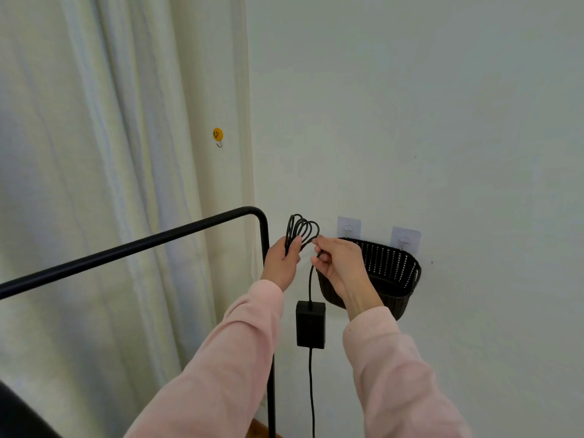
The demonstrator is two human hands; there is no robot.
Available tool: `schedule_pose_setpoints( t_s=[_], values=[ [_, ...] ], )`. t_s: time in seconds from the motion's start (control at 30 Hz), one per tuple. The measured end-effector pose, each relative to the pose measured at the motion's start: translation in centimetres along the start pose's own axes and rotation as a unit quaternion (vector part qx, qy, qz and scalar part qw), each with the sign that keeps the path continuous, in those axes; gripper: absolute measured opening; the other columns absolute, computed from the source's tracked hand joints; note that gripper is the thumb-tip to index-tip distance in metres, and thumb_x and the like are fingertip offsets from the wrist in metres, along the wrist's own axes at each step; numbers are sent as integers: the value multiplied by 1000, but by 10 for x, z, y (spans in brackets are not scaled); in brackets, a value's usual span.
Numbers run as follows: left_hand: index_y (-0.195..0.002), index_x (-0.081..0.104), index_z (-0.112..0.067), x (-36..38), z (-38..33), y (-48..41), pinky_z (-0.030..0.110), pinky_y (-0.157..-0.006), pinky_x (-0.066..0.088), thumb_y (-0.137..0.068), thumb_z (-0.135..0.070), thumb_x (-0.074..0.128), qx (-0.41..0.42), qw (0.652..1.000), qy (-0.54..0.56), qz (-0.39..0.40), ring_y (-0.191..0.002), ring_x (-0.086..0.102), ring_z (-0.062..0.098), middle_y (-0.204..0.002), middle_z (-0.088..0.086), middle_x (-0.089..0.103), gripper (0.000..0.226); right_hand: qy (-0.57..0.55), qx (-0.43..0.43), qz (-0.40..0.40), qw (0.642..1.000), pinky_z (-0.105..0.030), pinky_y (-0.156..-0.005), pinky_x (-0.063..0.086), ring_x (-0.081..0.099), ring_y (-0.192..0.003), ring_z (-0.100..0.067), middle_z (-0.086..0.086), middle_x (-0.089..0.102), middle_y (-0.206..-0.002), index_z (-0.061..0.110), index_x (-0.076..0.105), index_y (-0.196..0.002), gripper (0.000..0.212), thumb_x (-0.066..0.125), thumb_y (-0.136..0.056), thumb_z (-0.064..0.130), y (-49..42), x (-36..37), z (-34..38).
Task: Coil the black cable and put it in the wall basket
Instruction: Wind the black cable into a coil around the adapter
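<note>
Hanging down the far left, a pale curtain (94, 153) is seen, and in front of it a black rail (126, 248) is run rightward to a bend, from which its post is dropped toward the floor. A yellow smiley hook (217, 135) is fixed just right of the curtain, above the rail's bend. Right of the bend the left hand (279, 263) is held up in a pink sleeve (221, 358); its fingers are curled round a bunch of loops of the cable (301, 227), which are fanned out above the fist. From the loops the cable is led across to the right hand (343, 267), where it is pinched between thumb and forefinger, the other fingers being loosely bent. Below that pinch the cable is hung straight down between the two forearms to a black adapter (310, 324), which is borne by nothing but the cable, and a further length is carried from the adapter's underside out past the bottom edge of the view. Behind the right hand, and partly covered by it, a dark woven basket (392, 270) is hung on the wall (410, 105) from two clear stick-on hooks (405, 238) at its back rim; the cable is seen in front of the basket, outside its rim.
</note>
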State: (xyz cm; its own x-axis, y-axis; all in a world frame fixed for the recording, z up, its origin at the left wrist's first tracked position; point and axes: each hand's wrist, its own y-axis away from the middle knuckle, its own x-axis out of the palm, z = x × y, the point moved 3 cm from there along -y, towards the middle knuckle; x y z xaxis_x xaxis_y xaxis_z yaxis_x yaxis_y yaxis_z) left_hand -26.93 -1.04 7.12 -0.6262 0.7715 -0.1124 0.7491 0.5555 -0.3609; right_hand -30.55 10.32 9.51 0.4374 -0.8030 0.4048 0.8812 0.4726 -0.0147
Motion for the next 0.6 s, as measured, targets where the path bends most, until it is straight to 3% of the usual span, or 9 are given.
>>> schedule_pose_setpoints(
  t_s=[0.1,0.23,0.43,0.6],
  values=[
    [-67,47,-21,1,-3,2,20,-55,34,-95,-25,45,9,1000,-2,15,-54,39,9,-58,-6,41,28,-27,2,15,1000,-18,-50,55,42,-47,-8,-5,51,-63,-3,62,-80,10,57,-88,-1,1,0,1],
    [-67,47,-22,2,-2,3,25,-61,37,-94,-25,47,20,999,-28,27,-57,40,11,-59,-5,42,27,-26,-2,13,1000,-19,-52,56,43,-52,-9,-5,51,-64,-3,62,-80,9,57,-88,-1,-1,1,-1],
    [-76,54,-17,2,-2,3,14,-61,40,-92,-26,51,37,998,-41,30,-62,49,4,-66,-8,53,19,-36,7,5,999,-17,-50,55,50,-47,-5,-6,53,-64,0,61,-78,12,57,-89,2,-4,4,-4],
    [-70,54,-18,1,-2,2,10,-57,40,-92,-27,52,42,998,-47,30,-50,51,-4,-60,-7,55,23,-38,8,2,999,-16,-49,54,53,-47,-5,-6,56,-62,1,61,-77,12,60,-89,3,-5,5,-4]
  ],
)
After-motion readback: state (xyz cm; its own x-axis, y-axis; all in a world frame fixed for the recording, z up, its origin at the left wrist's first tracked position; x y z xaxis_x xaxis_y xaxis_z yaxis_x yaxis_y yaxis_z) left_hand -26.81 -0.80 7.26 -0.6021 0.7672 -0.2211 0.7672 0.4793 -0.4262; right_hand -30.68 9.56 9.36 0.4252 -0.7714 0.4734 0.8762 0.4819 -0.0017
